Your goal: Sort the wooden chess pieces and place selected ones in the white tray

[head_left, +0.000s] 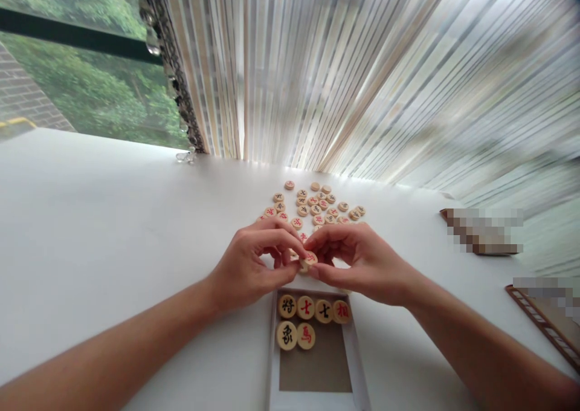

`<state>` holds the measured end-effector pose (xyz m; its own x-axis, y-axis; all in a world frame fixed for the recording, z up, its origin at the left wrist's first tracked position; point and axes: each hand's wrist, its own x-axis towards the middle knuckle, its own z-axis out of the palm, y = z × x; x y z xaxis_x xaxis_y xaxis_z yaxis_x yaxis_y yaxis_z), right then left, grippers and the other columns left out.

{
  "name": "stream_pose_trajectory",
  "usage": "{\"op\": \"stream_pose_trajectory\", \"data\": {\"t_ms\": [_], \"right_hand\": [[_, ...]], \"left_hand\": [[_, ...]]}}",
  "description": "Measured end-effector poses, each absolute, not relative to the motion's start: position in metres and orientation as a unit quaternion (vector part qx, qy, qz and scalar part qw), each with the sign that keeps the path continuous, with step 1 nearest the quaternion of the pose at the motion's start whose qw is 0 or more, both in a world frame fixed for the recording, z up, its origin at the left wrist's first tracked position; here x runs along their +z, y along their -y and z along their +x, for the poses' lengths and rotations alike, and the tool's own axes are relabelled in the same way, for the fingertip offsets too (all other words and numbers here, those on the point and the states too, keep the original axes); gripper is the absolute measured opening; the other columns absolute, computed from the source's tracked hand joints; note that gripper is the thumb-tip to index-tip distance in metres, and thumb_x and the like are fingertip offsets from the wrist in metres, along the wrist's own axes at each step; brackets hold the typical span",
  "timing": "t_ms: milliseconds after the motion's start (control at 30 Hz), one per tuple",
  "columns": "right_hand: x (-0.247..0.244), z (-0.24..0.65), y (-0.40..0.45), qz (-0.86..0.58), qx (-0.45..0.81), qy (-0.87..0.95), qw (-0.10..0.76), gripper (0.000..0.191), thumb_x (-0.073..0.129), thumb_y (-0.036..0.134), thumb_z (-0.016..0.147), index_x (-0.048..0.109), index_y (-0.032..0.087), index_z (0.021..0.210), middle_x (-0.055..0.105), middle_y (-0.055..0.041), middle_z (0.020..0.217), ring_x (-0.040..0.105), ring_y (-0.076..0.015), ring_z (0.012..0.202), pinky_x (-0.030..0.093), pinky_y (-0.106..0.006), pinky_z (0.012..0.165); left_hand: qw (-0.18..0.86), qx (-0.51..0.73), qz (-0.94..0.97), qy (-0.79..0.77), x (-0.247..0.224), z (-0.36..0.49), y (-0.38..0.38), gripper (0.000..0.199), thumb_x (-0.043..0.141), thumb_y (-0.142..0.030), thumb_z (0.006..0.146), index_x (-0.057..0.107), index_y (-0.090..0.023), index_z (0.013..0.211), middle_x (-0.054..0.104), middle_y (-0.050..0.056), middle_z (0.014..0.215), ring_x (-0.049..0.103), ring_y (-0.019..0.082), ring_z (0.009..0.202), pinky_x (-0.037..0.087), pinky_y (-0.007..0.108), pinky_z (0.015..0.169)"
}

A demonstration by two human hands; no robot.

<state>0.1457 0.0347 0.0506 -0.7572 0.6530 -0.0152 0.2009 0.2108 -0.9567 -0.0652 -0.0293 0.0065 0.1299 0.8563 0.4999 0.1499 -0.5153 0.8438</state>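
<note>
Above the far edge of a white box (356, 368), my left hand (260, 257) and my right hand (353, 257) meet, fingertips closed around a round wooden piece (310, 258) with a red character. Another piece seems to lie just under it, partly hidden by my fingers. Inside the box, a row of black and red pieces (306, 307) runs along the far end. Below that row sit a black-marked piece (287, 335) and a red-marked piece (306, 336) side by side. The brown box floor (315, 368) shows around them.
Many loose wooden pieces (315, 209) lie scattered on the white table (113, 229) beyond my hands. Two brown-edged objects (539, 320) are at the right, partly blurred out. A small clear ornament (186, 155) stands at the far edge, by the striped curtain (281, 66).
</note>
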Motion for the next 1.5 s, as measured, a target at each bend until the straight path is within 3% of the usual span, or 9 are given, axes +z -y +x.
{"op": "stream_pose_trajectory", "data": {"t_ms": [267, 667, 933, 1500], "right_hand": [[0.064, 0.152, -0.031, -0.265, 0.486, 0.816, 0.164, 0.013, 0.079, 0.026, 0.087, 0.076, 0.016, 0.096, 0.067, -0.0009, 0.078, 0.058, -0.0133, 0.070, 0.048, -0.026, 0.063], [0.080, 0.170, 0.000, -0.296, 0.318, 0.878, 0.202, 0.012, 0.083, 0.025, 0.085, 0.072, 0.021, 0.090, 0.068, 0.0013, 0.082, 0.057, -0.0143, 0.076, 0.047, -0.027, 0.070], [0.048, 0.178, 0.046, -0.287, 0.268, 0.894, 0.215, 0.012, 0.080, 0.021, 0.088, 0.072, 0.021, 0.097, 0.067, -0.0043, 0.093, 0.062, -0.0184, 0.083, 0.051, -0.031, 0.074], [0.026, 0.173, 0.052, -0.255, 0.187, 0.923, 0.221, 0.012, 0.077, 0.024, 0.092, 0.070, 0.018, 0.101, 0.066, -0.0086, 0.093, 0.057, -0.0245, 0.085, 0.053, -0.038, 0.073]], "left_hand": [[0.326, 0.527, 0.696, -0.362, 0.006, -0.065, 0.028, 0.017, 0.072, -0.004, 0.082, 0.079, -0.016, 0.091, 0.069, 0.006, 0.103, 0.069, 0.012, 0.077, 0.057, 0.024, 0.065], [0.365, 0.573, 0.607, -0.413, 0.009, -0.065, 0.027, 0.013, 0.068, -0.016, 0.085, 0.076, -0.013, 0.095, 0.072, 0.008, 0.098, 0.065, 0.013, 0.072, 0.054, 0.025, 0.060], [0.362, 0.573, 0.608, -0.413, 0.009, -0.065, 0.027, 0.016, 0.066, -0.016, 0.084, 0.076, -0.013, 0.096, 0.077, 0.009, 0.098, 0.066, 0.014, 0.071, 0.054, 0.026, 0.059], [0.372, 0.577, 0.599, -0.412, 0.010, -0.064, 0.028, 0.016, 0.067, -0.018, 0.082, 0.077, -0.014, 0.095, 0.077, 0.008, 0.096, 0.067, 0.014, 0.070, 0.055, 0.026, 0.059]]}}
